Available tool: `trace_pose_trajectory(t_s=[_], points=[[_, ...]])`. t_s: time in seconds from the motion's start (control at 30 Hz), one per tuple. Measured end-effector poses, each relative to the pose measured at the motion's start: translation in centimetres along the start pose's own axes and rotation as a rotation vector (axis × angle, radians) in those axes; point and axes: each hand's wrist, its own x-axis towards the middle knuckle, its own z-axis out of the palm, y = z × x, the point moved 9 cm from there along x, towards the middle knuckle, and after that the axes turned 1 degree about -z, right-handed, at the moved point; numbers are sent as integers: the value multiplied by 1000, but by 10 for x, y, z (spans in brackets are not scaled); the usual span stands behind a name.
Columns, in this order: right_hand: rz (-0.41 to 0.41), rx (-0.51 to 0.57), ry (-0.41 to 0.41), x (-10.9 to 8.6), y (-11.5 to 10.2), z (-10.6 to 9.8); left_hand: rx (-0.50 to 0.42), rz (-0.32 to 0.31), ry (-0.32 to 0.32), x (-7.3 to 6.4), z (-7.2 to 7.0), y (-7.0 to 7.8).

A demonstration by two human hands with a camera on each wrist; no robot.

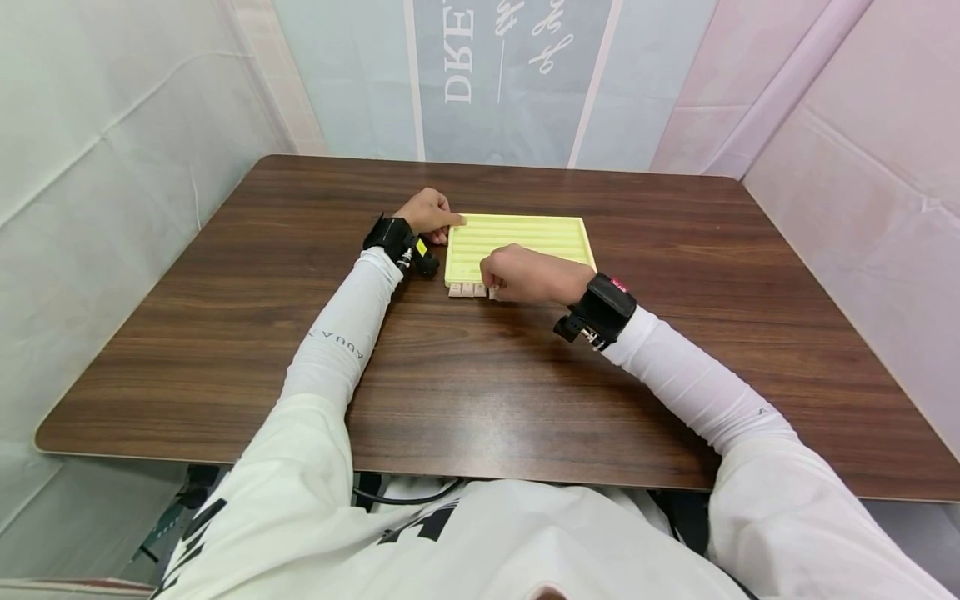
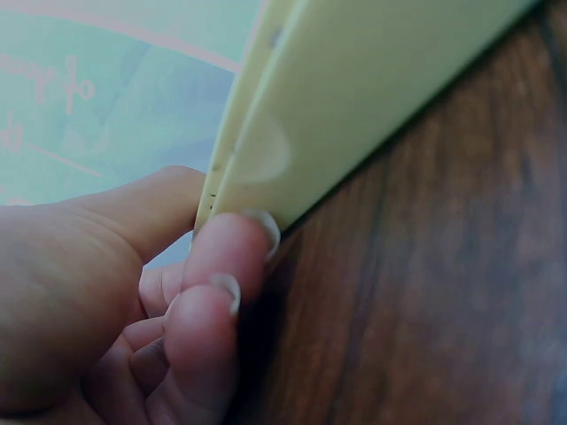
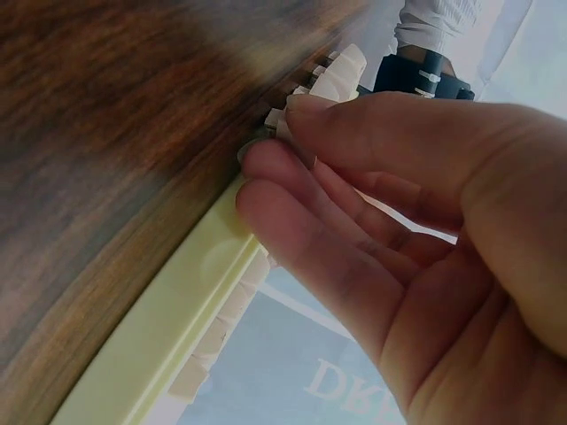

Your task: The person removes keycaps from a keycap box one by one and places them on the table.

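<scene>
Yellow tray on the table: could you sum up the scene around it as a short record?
Main item: yellow ridged tray
Surface: brown wood-grain table
Left hand: grips the tray's left edge near its far corner
Right hand: pinches a small cream tile at the near edge
Nearby: row of cream tiles along that edge
Backdrop: pale blue printed banner

The tray (image 1: 525,236) is pale yellow with a ridged pattern. The small pieces (image 1: 467,291) are cream. The worktop (image 1: 465,383) is dark brown with wood grain. The sleeves (image 1: 322,367) are white with dark letters (image 1: 337,341), the wrist straps (image 1: 602,310) are black, and the backdrop (image 1: 517,137) is pale blue with white writing (image 1: 458,58).
</scene>
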Motion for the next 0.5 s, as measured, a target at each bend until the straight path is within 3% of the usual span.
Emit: trace_pose_trajectory(t_s=[0.5], points=[[7, -36, 10, -2, 0, 0, -4, 5, -10, 2, 0, -1]])
